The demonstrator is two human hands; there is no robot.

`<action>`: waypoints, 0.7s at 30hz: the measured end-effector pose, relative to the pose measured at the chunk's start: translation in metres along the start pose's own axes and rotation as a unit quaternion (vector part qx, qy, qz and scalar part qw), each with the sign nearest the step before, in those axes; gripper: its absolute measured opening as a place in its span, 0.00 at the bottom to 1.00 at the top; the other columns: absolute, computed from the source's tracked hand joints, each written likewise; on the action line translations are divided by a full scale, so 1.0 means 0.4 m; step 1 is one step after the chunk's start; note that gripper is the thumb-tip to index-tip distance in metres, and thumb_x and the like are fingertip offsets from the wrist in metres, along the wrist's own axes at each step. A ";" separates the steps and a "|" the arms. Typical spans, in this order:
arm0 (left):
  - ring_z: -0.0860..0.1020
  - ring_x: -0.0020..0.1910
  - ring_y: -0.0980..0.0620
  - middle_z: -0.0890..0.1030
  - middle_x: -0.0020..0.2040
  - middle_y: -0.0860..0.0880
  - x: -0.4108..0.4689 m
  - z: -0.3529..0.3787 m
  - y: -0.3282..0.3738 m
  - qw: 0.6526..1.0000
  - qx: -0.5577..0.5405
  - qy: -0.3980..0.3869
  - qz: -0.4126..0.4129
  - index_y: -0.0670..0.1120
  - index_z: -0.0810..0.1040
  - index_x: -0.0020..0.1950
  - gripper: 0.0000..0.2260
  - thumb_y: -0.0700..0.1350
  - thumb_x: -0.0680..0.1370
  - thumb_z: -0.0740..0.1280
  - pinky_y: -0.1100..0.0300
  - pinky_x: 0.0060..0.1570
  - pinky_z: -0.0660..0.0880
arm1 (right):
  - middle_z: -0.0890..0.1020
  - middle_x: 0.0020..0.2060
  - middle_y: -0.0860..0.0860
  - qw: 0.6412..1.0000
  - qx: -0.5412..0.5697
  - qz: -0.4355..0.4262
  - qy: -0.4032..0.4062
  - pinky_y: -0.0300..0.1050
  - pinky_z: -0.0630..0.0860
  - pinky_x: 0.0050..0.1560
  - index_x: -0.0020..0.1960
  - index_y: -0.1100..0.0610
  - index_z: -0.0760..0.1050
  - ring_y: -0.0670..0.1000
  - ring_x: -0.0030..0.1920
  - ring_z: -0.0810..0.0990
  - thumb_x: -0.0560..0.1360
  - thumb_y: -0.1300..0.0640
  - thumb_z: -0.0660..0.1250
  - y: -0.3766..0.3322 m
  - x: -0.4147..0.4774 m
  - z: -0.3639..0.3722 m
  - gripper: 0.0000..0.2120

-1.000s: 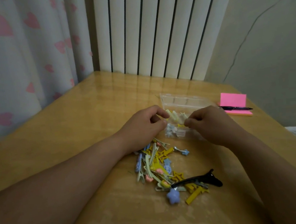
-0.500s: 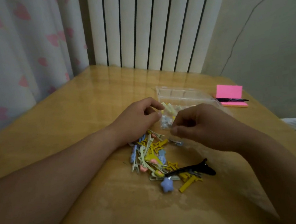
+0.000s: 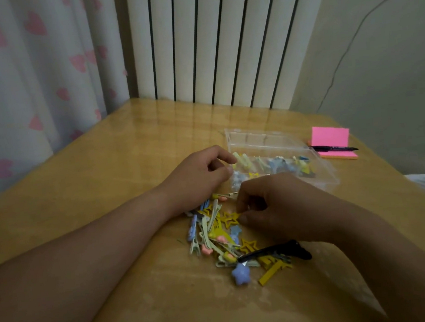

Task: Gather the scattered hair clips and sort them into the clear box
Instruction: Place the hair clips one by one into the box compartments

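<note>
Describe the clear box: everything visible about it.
The clear box is a low, rectangular case of see-through plastic, open on top, with thin dividers along its far side. It lies flat on the wooden table, beyond the loose clip pile and left of the pink sticky notes. Pale green, blue and yellow sorted clips lie inside. The left hand appears to pinch its near left corner; the right hand, pinching a yellow star clip, hides part of its near edge.

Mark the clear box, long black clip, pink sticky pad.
clear box (image 3: 261,140): head view, far wall.
long black clip (image 3: 276,250): head view, mid-body.
pink sticky pad (image 3: 331,138): head view, top sheet.
</note>
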State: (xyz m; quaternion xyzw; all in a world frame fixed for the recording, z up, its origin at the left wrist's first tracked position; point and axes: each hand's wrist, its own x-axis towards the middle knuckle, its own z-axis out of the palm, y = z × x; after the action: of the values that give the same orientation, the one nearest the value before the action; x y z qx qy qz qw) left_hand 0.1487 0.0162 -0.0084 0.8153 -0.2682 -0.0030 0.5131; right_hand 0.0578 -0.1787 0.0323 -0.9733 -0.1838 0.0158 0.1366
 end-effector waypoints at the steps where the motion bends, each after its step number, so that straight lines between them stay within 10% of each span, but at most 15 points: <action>1: 0.81 0.50 0.41 0.82 0.49 0.44 0.000 0.000 0.000 1.000 -0.002 0.000 -0.001 0.53 0.83 0.61 0.07 0.47 0.84 0.69 0.40 0.57 0.79 | 0.81 0.42 0.43 1.000 -0.003 0.000 -0.003 0.46 0.79 0.44 0.53 0.45 0.81 0.43 0.41 0.79 0.79 0.47 0.73 0.001 0.000 -0.002 0.05; 7: 0.81 0.47 0.46 0.82 0.46 0.48 0.000 -0.001 0.002 1.000 -0.001 0.000 -0.001 0.53 0.83 0.61 0.07 0.47 0.84 0.69 0.45 0.55 0.78 | 0.82 0.43 0.42 0.998 0.061 0.007 0.010 0.42 0.79 0.48 0.48 0.43 0.80 0.41 0.45 0.80 0.79 0.50 0.72 0.034 -0.023 -0.064 0.02; 14: 0.81 0.49 0.44 0.83 0.47 0.46 0.003 0.006 0.004 1.000 -0.007 0.003 -0.005 0.54 0.82 0.60 0.05 0.48 0.84 0.69 0.46 0.52 0.79 | 0.83 0.40 0.43 0.950 0.100 0.122 0.268 0.39 0.75 0.41 0.47 0.48 0.81 0.43 0.42 0.81 0.80 0.54 0.73 0.130 0.011 -0.077 0.03; 21: 0.78 0.42 0.54 0.81 0.44 0.51 0.004 0.005 -0.001 1.000 -0.008 -0.003 0.002 0.53 0.82 0.60 0.06 0.48 0.85 0.69 0.49 0.49 0.79 | 0.84 0.38 0.43 0.962 0.041 0.183 0.201 0.49 0.82 0.44 0.44 0.48 0.83 0.45 0.39 0.82 0.78 0.50 0.75 0.133 0.058 -0.041 0.05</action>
State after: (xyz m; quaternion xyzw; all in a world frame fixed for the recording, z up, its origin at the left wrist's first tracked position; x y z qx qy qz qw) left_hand 0.1497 0.0139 -0.0093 0.8107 -0.2714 -0.0067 0.5187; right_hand 0.0996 -0.2222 0.0339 -0.9671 0.0293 -0.1477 0.2051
